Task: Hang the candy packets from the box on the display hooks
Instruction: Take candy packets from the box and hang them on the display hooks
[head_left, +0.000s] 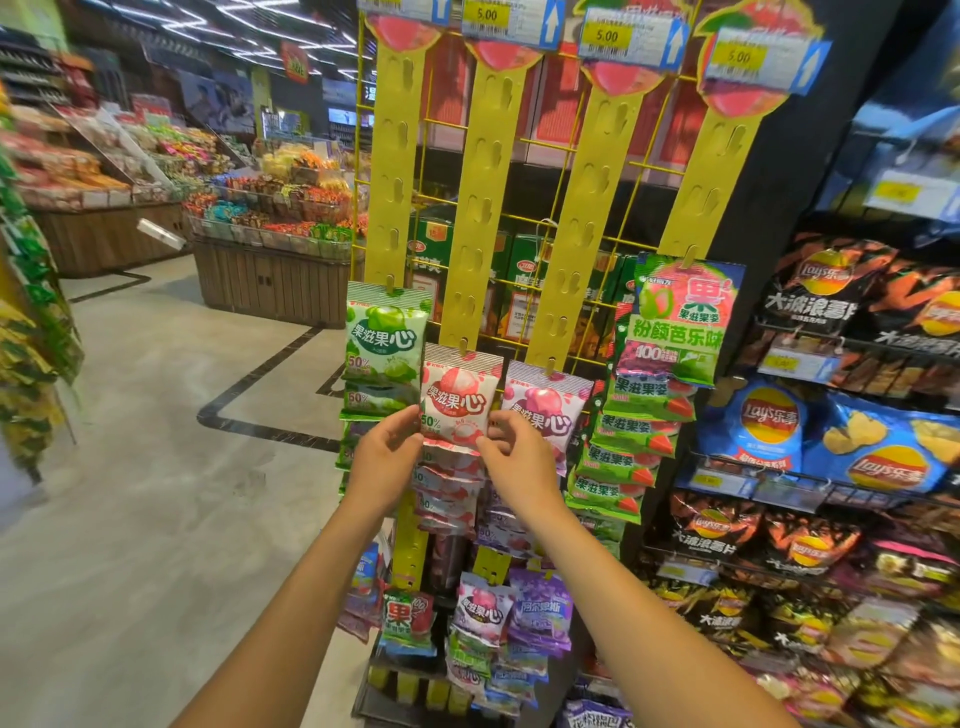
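**Both hands on the red packet at the strip**

My left hand (387, 457) and right hand (514, 457) are raised in front of me. Each grip is pinched on a lower corner of the red packet (460, 400), left on left, right on right. The packet's top meets a tab (462, 345) of the second yellow strip (480, 208); I cannot tell if it is fully hooked. A green packet (384, 343) hangs just left and a purple packet (545, 405) just right. Chip bags (831, 441) fill the shelves on the right.

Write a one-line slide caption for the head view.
The left hand and right hand pinch a white candy packet hanging on a yellow hook strip.
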